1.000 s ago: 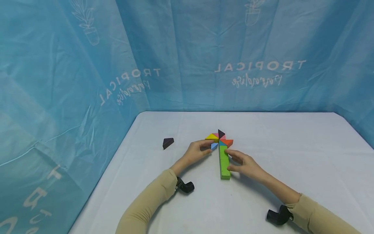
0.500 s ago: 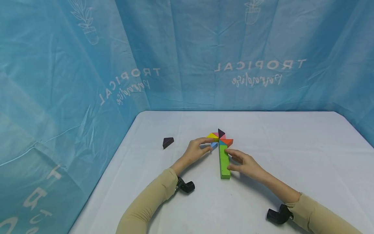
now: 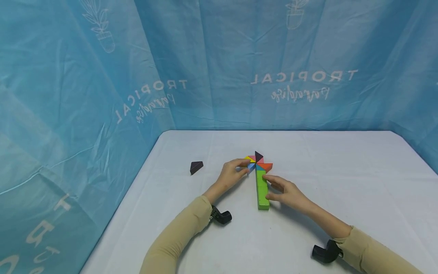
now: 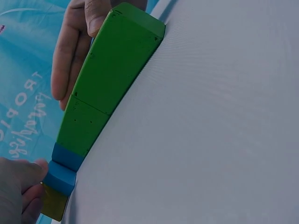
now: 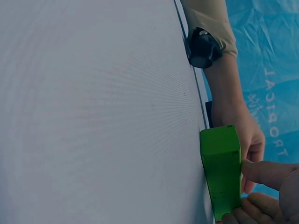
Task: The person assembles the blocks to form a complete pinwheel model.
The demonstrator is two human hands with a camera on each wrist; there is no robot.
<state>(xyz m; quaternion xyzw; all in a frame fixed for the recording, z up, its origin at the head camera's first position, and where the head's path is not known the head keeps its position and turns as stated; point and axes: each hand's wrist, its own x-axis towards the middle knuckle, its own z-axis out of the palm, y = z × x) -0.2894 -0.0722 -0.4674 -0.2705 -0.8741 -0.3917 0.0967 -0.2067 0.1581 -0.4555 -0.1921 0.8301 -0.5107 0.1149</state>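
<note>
A pinwheel of triangular wooden blocks lies mid-table, above a column of two green blocks (image 3: 262, 192) set end to end. My left hand (image 3: 227, 178) pinches a light-blue triangular block (image 3: 251, 167) at the pinwheel's lower left; its thumb shows against that block (image 4: 60, 178) in the left wrist view. Just above it, a yellow triangular block (image 3: 247, 158) is partly hidden by the fingers. My right hand (image 3: 289, 193) rests thumb and fingertips along the right side of the green column, without wrapping round it. A teal triangular block (image 3: 260, 167) joins the column's top.
Orange (image 3: 268, 166) and black (image 3: 258, 156) triangular blocks, with pink ones (image 3: 252, 157) between, form the pinwheel's other parts. A loose black triangular block (image 3: 196, 167) lies to the left on the white tablecloth (image 3: 325, 171). Blue curtains (image 3: 226, 76) hang behind and at the sides.
The left hand has moved slightly up and right, bringing the light-blue triangular block against the pinwheel's centre, under the yellow one. The right hand and green blocks have stayed put.
</note>
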